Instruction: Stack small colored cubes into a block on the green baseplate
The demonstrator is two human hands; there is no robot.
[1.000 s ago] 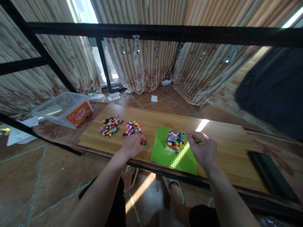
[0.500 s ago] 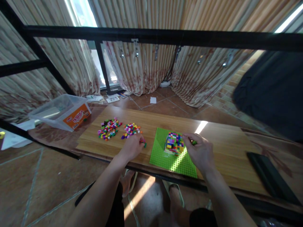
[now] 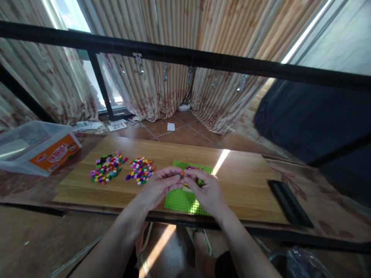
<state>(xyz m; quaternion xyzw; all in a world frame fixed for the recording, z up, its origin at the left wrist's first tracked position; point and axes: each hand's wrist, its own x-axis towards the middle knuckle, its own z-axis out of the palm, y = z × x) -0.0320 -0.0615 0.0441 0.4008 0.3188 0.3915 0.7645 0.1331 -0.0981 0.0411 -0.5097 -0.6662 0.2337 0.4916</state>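
Observation:
My left hand [image 3: 159, 186] and my right hand [image 3: 206, 190] meet above the green baseplate [image 3: 174, 200], fingertips almost touching. Between the left fingers a small orange-and-green toy brick [image 3: 181, 175] shows. Dark green bricks [image 3: 200, 182] are tucked inside my closed right hand, whose thumb and forefinger also pinch at the left fingertips; what they pinch is too small to make out. Behind the hands, a block of multicoloured bricks [image 3: 187, 188] stands on the baseplate, mostly covered. Left of the plate lies a loose pile of bricks [image 3: 141, 170].
Another brick pile [image 3: 108, 168] lies farther left on the wooden board [image 3: 116, 197]. A clear plastic box [image 3: 17, 164] with an orange label stands at the far left. To the right is a long black object [image 3: 290, 202]. A dark rail [image 3: 174, 52] crosses beyond the board.
My left hand has moved right from beside the brick pile, carrying a small brick to my right hand over the baseplate. The view has turned right.

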